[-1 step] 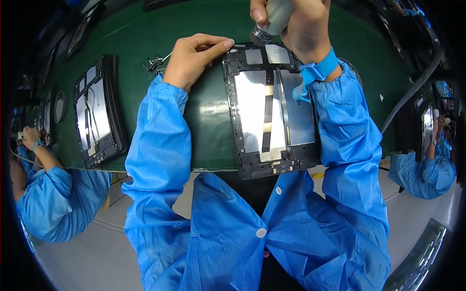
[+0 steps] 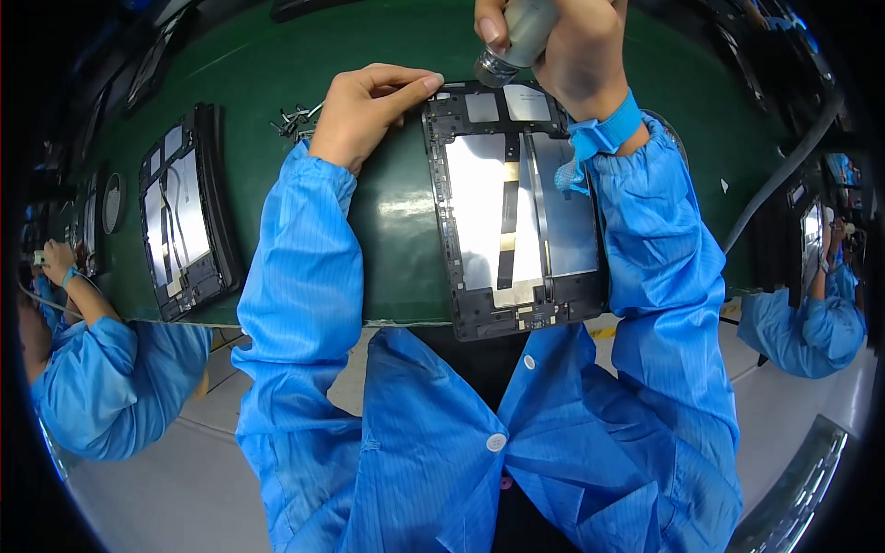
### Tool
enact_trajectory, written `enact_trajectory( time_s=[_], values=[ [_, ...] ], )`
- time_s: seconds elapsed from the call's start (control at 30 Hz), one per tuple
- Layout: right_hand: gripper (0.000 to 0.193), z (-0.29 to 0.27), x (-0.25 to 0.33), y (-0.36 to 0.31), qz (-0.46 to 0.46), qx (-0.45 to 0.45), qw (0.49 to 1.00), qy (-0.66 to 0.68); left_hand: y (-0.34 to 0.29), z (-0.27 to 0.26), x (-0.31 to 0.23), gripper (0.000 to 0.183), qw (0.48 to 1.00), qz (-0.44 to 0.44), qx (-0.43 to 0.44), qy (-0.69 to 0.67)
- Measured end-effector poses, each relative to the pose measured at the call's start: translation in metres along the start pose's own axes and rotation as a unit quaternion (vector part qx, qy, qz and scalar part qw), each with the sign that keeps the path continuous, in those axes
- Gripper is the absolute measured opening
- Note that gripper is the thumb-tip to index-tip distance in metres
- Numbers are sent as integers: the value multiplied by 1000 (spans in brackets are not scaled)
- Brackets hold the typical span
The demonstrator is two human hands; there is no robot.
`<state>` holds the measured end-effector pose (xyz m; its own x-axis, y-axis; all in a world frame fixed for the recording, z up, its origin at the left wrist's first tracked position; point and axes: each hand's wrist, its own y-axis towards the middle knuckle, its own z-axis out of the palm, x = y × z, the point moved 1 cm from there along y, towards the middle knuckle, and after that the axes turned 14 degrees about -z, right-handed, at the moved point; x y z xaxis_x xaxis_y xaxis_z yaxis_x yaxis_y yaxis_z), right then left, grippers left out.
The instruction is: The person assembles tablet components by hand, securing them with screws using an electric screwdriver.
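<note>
An opened tablet (image 2: 479, 212), with its silvery inner plate, dark ribbon strip and black frame showing, lies on the green table (image 2: 396, 249) in front of me, its near end reaching the table edge. My left hand (image 2: 364, 115) pinches its far left corner between thumb and fingers. Above the far end, my right hand (image 2: 581, 51) grips a grey heat gun (image 2: 530, 32), whose metal nozzle points down and left, apart from the tablet. The upper part of that tool is cut off by the picture's edge. A blue strap (image 2: 608, 129) circles my right wrist.
A second opened tablet (image 2: 180, 217) rests on a dark object to the left. Small metal parts (image 2: 295, 122) lie beside my left wrist. A thick grey hose (image 2: 788, 170) crosses the right side. Co-workers in blue sleeves (image 2: 120, 378) sit at both sides.
</note>
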<state>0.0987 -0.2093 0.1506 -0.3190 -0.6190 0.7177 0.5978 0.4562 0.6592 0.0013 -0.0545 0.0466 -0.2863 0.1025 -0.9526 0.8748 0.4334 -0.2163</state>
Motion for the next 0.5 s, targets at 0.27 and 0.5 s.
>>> enact_trajectory(
  time_s=[0.27,0.5],
  values=[
    [25,6,2,-1,1,-2,1000,13,1,5,4,27,999,30,0,-30],
    [16,14,-10,-3,-18,25,999,6,-15,3,-1,26,997,-23,77,-6]
  ],
)
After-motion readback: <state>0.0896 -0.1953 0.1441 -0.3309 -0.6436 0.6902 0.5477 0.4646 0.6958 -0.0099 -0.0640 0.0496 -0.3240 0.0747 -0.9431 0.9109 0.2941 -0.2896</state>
